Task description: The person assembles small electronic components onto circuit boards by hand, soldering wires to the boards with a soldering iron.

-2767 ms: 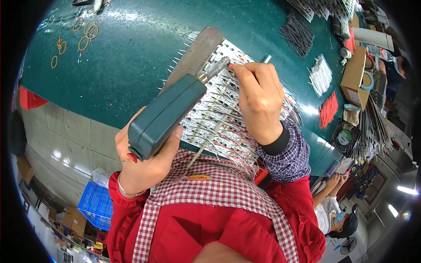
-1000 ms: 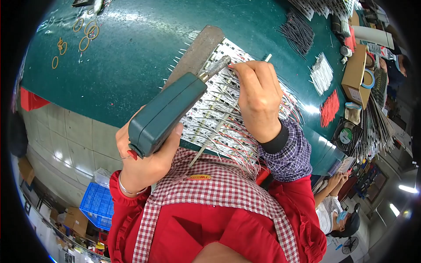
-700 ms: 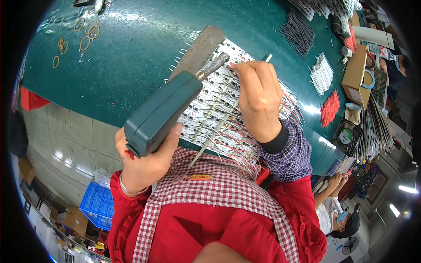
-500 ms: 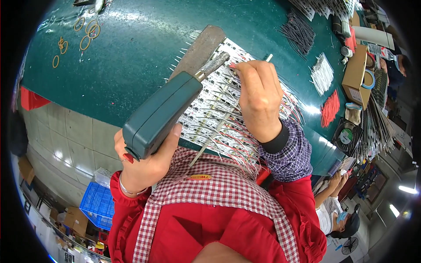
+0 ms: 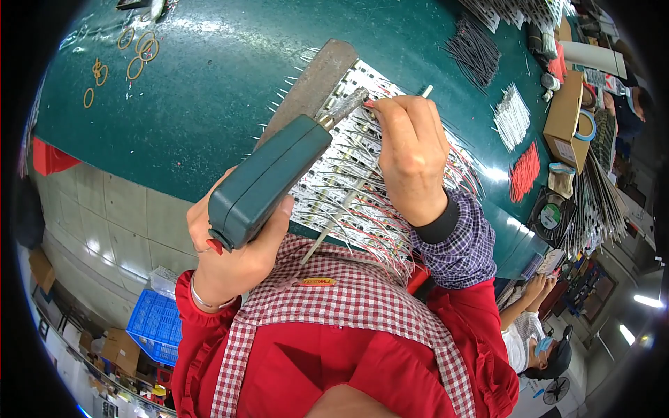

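Note:
My left hand (image 5: 247,254) is wrapped round a dark green soldering gun (image 5: 272,180), whose metal tip points up and to the right. That tip reaches the fingertips of my right hand (image 5: 414,157), which pinch a thin red wire (image 5: 368,104); whether tip and wire touch, I cannot tell. Beneath both hands lies a panel of white circuit boards (image 5: 306,195), with rows of white, black and red wires along its right side. A flat brownish-grey bar (image 5: 310,83) rests along the panel's upper left edge. A thin pale rod (image 5: 327,228) runs across the wires.
Bundles of black wires (image 5: 474,54), white wires (image 5: 512,117) and red wires (image 5: 523,173) lie on the green table (image 5: 202,90) to the right. Rubber bands (image 5: 135,67) are at the far left. A cardboard box (image 5: 566,118) stands at the right edge; a co-worker (image 5: 533,341) sits beyond.
My left hand has moved the soldering gun slightly up and to the right, bringing its tip to the red wire. My right hand has stayed in place.

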A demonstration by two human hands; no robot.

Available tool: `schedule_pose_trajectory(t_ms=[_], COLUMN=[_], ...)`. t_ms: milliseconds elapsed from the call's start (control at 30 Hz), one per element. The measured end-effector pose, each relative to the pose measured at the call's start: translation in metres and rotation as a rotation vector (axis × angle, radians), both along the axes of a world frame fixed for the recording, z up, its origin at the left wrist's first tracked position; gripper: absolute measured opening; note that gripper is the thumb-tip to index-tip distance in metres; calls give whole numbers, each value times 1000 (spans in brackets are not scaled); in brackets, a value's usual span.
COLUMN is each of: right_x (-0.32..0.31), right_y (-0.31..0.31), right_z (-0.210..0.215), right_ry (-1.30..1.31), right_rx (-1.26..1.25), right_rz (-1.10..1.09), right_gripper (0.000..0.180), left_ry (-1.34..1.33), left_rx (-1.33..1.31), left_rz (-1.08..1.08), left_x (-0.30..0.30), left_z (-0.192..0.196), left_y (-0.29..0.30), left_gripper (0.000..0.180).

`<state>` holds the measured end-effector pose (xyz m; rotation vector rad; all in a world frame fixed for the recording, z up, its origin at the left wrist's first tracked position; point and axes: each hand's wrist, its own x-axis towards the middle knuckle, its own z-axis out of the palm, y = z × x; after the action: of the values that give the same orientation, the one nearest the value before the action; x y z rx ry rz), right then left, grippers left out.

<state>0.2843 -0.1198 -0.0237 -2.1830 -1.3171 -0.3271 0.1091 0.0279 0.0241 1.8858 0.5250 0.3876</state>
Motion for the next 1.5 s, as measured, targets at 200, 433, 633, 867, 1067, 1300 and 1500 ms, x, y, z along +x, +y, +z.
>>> schedule_pose_trajectory(t_ms=[200, 433, 633, 867, 1067, 1300, 1500], right_x=[1, 0, 2, 4, 3, 2, 1], right_y=[-1, 0, -1, -2, -1, -1, 0], right_z=[1, 2, 2, -1, -1, -3, -2], right_ry=[-1, -1, -30, -20, -23, -13, -16], right_rx=[-2, -29, -25, -15, -27, -23, -19], right_rz=[1, 1, -10, 1, 1, -8, -14], right_gripper=[33, 33, 32, 30, 29, 30, 29], left_ry=[-15, -51, -5, -92, -64, -55, -68], left_rx=[312, 352, 110, 276, 341, 39, 84], left_rz=[-43, -49, 66, 2, -54, 12, -11], left_x=[-8, -9, -10, -7, -3, 2, 3], left_z=[-3, -4, -3, -5, -7, -9, -7], left_y=[1, 0, -4, -2, -1, -4, -2], left_gripper=[12, 12, 13, 12, 10, 16, 16])
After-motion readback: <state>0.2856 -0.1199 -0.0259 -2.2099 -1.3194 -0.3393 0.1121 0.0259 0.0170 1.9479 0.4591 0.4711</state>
